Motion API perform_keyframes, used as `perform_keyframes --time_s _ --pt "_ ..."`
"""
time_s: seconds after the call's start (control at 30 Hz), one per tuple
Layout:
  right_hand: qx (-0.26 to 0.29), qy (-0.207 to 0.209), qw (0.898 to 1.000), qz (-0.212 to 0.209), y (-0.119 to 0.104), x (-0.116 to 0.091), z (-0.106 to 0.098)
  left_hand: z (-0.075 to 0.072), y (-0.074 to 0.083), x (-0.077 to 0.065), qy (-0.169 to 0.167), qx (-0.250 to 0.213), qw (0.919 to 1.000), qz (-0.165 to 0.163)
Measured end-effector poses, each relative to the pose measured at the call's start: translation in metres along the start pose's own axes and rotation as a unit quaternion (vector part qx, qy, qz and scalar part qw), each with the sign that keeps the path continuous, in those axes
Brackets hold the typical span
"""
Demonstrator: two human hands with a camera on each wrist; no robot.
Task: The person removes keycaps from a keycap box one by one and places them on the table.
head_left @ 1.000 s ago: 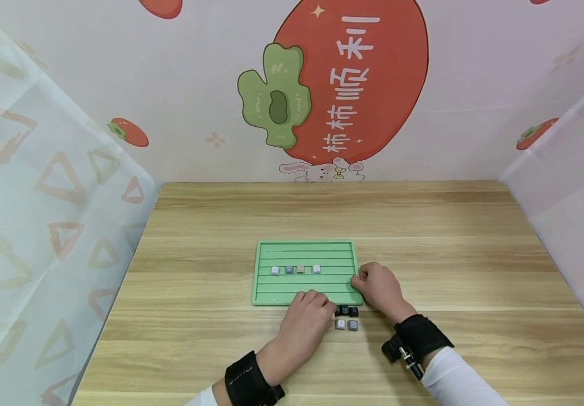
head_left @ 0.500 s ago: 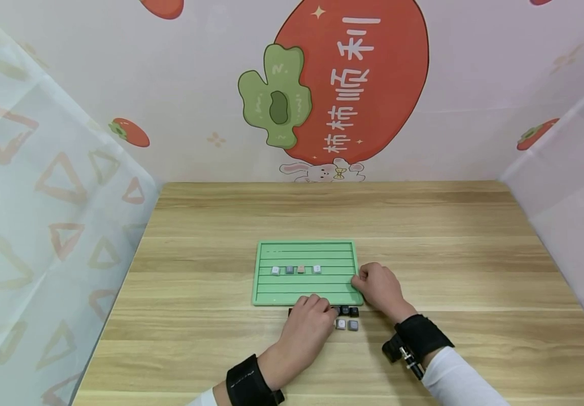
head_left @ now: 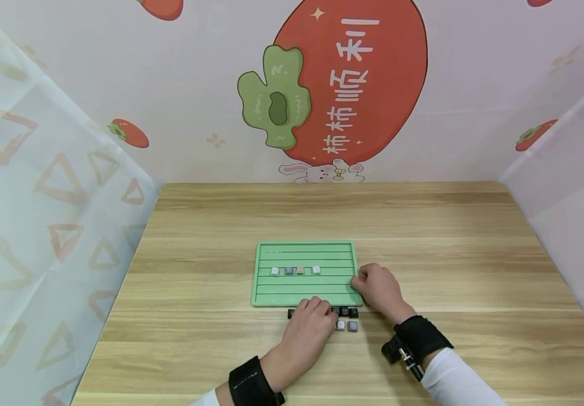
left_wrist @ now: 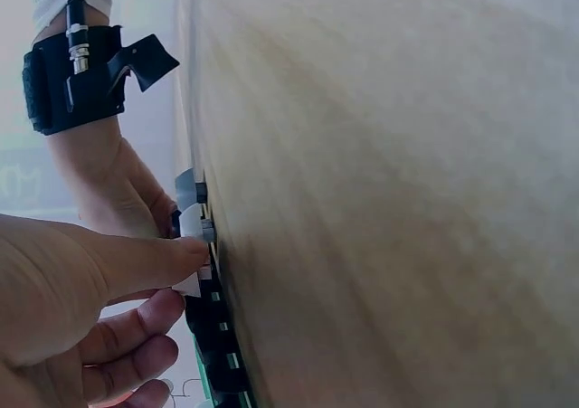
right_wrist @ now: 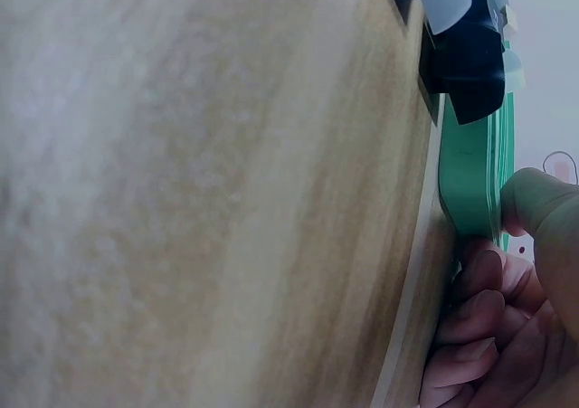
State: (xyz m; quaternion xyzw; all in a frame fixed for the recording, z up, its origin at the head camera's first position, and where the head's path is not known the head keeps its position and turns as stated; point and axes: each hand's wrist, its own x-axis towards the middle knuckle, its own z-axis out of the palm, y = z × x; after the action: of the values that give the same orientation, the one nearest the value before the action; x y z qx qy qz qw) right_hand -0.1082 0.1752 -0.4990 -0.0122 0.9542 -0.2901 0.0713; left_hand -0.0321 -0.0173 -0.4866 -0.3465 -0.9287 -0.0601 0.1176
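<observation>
My left hand (head_left: 308,331) is low over the keycaps at the green board's near edge. In the left wrist view, its thumb and fingertips pinch a white keycap (left_wrist: 188,286); the head view hides it beneath the hand. Close by are black keycaps (head_left: 345,312), a white keycap (head_left: 340,325) and a grey keycap (head_left: 352,326). Another black keycap (head_left: 290,313) shows left of the hand. My right hand (head_left: 380,287) grips the right edge of the green board (head_left: 276,290), thumb on top and fingers curled at its side.
Across the ridged board, several white, grey and tan keycaps (head_left: 300,270) stand in one row. The wooden table (head_left: 424,225) meets a printed backdrop (head_left: 195,113) behind and side sheets on the left and right.
My left hand has shifted slightly toward the person, away from the board, and a black keycap on its left has come into sight. The right hand stays on the board's edge.
</observation>
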Motion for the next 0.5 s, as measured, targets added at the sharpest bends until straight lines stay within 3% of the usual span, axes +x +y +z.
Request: perform_keyframes --time_s 0.5 --pt "-0.001 0.003 1.000 -0.004 0.0016 0.0005 0.0010 0.0040 0.0019 0.0006 -0.002 0.011 0.9999 0.000"
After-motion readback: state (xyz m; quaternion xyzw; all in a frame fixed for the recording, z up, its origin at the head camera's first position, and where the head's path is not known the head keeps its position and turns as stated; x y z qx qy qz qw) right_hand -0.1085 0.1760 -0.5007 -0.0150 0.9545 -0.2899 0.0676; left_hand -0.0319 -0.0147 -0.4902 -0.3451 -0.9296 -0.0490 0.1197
